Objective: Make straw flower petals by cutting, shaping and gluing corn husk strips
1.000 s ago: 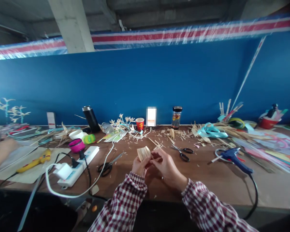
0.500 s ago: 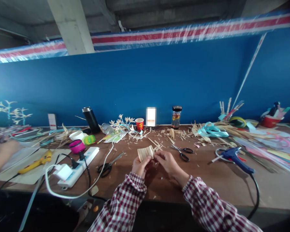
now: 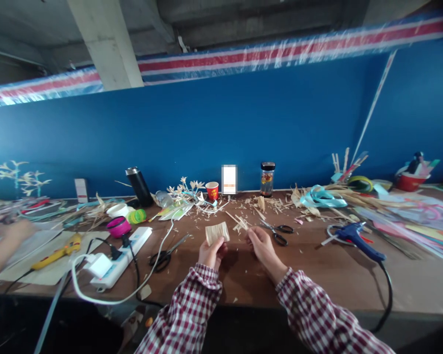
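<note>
Pinched in my left hand [image 3: 211, 254] is a small, pale, ribbed piece that looks like flattened straw [image 3: 217, 232], its broad face toward me. My right hand [image 3: 265, 249] is apart from it, over the brown table, with thumb and fingers pressed together. Whatever may be between those fingertips is too small to make out. Just beyond them lie several thin straw strips [image 3: 239, 221]. Black-handled scissors [image 3: 280, 234] rest close by on the right. A second pair of scissors [image 3: 163, 258] lies left of my left hand.
On the right lies a blue glue gun [image 3: 360, 238] with its black cord. At left are a white power strip [image 3: 123, 260], a yellow glue gun [image 3: 57, 253] and another person's hand [image 3: 16, 231]. A red paper cup [image 3: 211, 191] and a lidded bottle [image 3: 268, 181] stand behind.
My right hand has drawn away from the straw piece, a little to the right, toward the loose strips. My left hand has shifted slightly left and keeps hold of the piece.
</note>
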Available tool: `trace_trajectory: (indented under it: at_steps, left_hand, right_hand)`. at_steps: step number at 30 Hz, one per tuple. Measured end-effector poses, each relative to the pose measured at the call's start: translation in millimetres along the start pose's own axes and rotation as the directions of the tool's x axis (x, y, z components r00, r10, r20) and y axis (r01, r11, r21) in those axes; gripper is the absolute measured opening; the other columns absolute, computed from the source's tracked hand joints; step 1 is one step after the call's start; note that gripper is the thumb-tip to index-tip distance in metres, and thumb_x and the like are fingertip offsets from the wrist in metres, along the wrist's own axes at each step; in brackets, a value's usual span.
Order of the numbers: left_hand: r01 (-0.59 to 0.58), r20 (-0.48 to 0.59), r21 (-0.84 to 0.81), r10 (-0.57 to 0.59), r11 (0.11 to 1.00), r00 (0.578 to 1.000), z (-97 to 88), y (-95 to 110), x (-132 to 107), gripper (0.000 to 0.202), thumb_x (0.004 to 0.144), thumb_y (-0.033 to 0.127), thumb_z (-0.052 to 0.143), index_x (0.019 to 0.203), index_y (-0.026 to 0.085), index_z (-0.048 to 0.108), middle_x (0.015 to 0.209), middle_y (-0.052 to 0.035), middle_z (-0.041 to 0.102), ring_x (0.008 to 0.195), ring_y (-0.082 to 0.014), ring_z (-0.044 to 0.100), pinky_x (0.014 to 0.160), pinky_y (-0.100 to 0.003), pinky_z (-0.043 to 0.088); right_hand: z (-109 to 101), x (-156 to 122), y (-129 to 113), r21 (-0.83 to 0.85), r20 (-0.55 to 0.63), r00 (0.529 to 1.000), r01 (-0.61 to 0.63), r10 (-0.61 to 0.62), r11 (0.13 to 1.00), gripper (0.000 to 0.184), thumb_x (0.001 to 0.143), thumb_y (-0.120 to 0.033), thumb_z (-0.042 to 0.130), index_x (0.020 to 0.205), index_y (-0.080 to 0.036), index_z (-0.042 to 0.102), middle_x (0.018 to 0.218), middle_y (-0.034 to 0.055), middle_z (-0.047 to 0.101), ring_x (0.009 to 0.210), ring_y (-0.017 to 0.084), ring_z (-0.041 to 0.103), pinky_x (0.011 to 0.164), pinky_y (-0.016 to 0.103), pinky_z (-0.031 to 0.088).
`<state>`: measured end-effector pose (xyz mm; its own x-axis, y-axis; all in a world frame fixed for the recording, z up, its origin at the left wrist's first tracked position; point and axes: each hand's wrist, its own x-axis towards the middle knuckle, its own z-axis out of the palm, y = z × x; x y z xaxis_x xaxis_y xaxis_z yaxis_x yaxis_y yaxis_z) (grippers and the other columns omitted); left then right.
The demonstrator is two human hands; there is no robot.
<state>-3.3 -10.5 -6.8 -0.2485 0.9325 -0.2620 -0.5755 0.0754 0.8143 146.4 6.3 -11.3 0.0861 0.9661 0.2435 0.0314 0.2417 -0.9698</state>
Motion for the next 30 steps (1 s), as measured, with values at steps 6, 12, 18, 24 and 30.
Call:
trace_trajectory:
  at_steps: [6,12,18,24,30]
  left_hand:
    - [-0.008,-0.049,0.125,0.015,0.992,0.999,-6.8,9,18,0.008,0.068,0.012,0.067,0.068,0.013,0.06,0.046,0.0027,0.054,0.04,-0.0073,0.052,0.039,-0.017,0.044]
    - [0.002,0.001,0.305,-0.002,0.952,1.0,20.2,29,63,0.007,0.072,0.015,0.065,0.076,0.011,0.061,0.061,-0.001,0.059,0.049,-0.0087,0.053,0.046,-0.021,0.046]
    - [-0.114,0.093,0.285,0.091,0.952,0.992,59.7,43,97,0.025,0.073,0.013,0.065,0.097,0.015,0.058,0.098,-0.0059,0.061,0.08,-0.0123,0.06,0.068,-0.026,0.049]
    - [-0.213,0.174,0.336,0.162,0.918,0.971,51.0,21,57,0.023,0.071,0.033,0.065,0.07,0.011,0.065,0.07,-0.008,0.065,0.057,-0.012,0.059,0.054,-0.022,0.047]
    - [-0.286,0.337,0.356,0.163,0.89,0.927,42.7,-8,17,0.018,0.057,0.028,0.076,0.064,0.014,0.067,0.059,-0.0036,0.065,0.054,-0.0128,0.058,0.051,-0.021,0.047]
  right_hand:
    - [-1,-1,3,-0.073,-0.077,0.995,0.058,-0.064,0.996,0.03,0.076,-0.046,0.05,0.067,-0.017,0.052,0.057,-0.0002,0.051,0.053,0.013,0.045,0.05,0.024,0.034]
    - [5,-5,3,-0.123,-0.069,0.993,0.087,-0.096,0.989,0.03,0.078,-0.045,0.049,0.066,-0.018,0.052,0.056,-0.0013,0.049,0.052,0.013,0.042,0.051,0.024,0.032]
    - [3,-5,3,-0.14,-0.066,0.993,0.089,-0.099,0.986,0.028,0.078,-0.042,0.048,0.065,-0.018,0.052,0.055,-0.0015,0.049,0.051,0.013,0.041,0.049,0.024,0.032]
    - [6,-1,5,-0.07,-0.032,0.998,0.047,-0.049,0.996,0.033,0.081,-0.045,0.044,0.068,-0.017,0.053,0.06,0.0012,0.056,0.053,0.013,0.048,0.049,0.023,0.038]
    - [6,-2,4,-0.066,0.017,0.998,0.06,-0.059,0.996,0.031,0.081,-0.044,0.045,0.072,-0.016,0.055,0.064,0.0029,0.06,0.058,0.015,0.054,0.053,0.024,0.042]
